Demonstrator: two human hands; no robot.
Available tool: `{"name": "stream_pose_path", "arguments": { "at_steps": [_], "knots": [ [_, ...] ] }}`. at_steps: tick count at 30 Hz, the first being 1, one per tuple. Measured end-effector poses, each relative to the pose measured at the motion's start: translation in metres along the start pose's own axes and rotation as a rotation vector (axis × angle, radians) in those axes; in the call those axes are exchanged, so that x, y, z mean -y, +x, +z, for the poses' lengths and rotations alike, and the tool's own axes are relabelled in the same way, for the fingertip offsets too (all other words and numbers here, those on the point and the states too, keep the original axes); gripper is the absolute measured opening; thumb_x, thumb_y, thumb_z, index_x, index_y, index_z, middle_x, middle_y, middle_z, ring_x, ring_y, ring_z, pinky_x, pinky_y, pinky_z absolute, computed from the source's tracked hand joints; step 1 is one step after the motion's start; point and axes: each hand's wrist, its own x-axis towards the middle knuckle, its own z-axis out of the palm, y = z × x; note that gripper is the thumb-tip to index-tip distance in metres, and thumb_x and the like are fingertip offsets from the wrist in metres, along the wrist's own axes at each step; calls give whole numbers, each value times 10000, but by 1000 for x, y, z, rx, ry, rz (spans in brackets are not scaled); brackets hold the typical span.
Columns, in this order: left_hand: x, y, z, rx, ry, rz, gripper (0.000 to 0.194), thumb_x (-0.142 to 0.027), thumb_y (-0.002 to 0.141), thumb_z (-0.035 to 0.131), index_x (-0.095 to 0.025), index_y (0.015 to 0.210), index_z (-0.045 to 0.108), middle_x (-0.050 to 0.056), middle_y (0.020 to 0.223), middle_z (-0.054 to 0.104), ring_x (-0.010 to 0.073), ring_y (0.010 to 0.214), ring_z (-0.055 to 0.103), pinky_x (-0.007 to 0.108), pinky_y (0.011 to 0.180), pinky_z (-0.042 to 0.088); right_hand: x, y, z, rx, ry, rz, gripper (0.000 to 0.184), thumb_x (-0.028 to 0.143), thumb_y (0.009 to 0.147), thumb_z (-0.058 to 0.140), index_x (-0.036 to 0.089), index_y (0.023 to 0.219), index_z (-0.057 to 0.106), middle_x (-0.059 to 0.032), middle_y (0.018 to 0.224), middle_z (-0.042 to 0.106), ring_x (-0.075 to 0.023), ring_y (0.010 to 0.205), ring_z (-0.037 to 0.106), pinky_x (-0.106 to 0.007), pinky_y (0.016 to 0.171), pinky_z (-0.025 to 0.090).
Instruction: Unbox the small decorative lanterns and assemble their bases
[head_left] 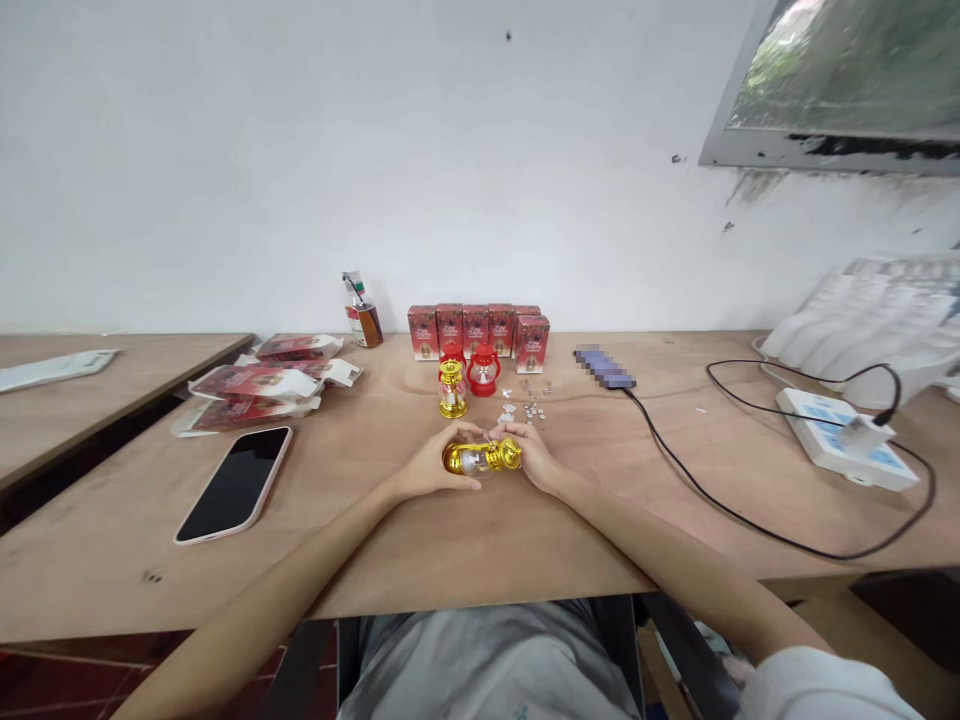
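A small gold lantern (481, 459) with a clear middle lies sideways between my hands, just above the table. My left hand (429, 468) is wrapped around its base end, thumb along the near side. My right hand (537, 460) closes on the far side near its gold cap; its fingertips are partly hidden behind the lantern. Beyond them a second gold lantern (452, 393) stands upright. Next to it is a red lantern (484, 372), with another red lantern (453, 352) partly covered behind the gold one. Small white pieces (508, 412) and small round silvery pieces (534, 411) lie loose nearby.
Several red printed boxes (475, 331) stand along the wall. Flattened boxes (259, 383) and a phone (236, 485) lie left, near a bottle (363, 318). Rightward are another phone (604, 368), a black cable (720, 510), a power strip (840, 440) and stacked white items (847, 320).
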Motion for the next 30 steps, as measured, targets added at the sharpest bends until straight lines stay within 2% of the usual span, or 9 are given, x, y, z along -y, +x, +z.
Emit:
{"name": "stream_pose_path", "arguments": {
  "at_steps": [3,6,11,14,20,24,27,30],
  "knots": [
    [-1,1,-1,54,-85,-74,683,-357,557,807,-172,1129,481,70,1093,568,218,1004,560,352,886,440,1,1,0,-65,48,-6,276,410,511,764,182,573,621,39,545,549,-93,538,456,-225,539,328],
    [-1,3,-6,95,-120,-141,611,-396,587,783,-158,1090,530,68,1110,599,236,1035,561,363,921,429,0,5,-4,-198,62,-82,269,413,537,741,187,604,611,41,588,548,-96,560,453,-234,551,336],
    [2,6,-15,84,-202,-205,616,-474,710,675,-157,1216,526,73,1236,586,257,1139,527,368,994,387,1,13,-14,-434,48,-192,275,426,569,696,190,594,557,58,544,468,-90,528,385,-239,521,301],
    [3,6,-15,63,-213,-217,638,-491,722,659,-154,1244,516,72,1254,584,263,1150,525,369,996,390,3,14,-19,-481,-2,-288,274,429,601,671,195,585,528,56,536,456,-101,548,397,-246,540,315],
    [6,7,-13,-51,-209,-278,695,-534,683,671,-114,1216,525,99,1236,598,290,1135,536,401,990,399,4,10,-20,-439,-156,-450,281,449,706,626,200,611,536,41,601,472,-116,615,441,-258,627,363],
    [10,8,-13,-94,-209,-270,713,-531,679,674,-115,1235,510,104,1274,574,296,1163,518,415,1012,379,2,4,-15,-291,-329,-565,247,428,736,647,206,638,602,-17,838,563,-166,862,543,-304,809,413],
    [11,8,-13,-109,-184,-256,706,-539,673,676,-116,1218,526,104,1269,578,299,1174,511,414,1029,363,-2,1,-11,-163,-438,-558,206,415,719,687,221,667,644,-44,1078,547,-195,1065,526,-352,971,373],
    [10,9,-12,-116,-167,-249,674,-538,680,668,-121,1193,540,104,1243,594,303,1168,514,419,1030,361,-6,0,-10,-154,-446,-498,215,442,704,697,231,688,658,-49,1235,487,-209,1158,494,-372,1014,351]
  ]
}}
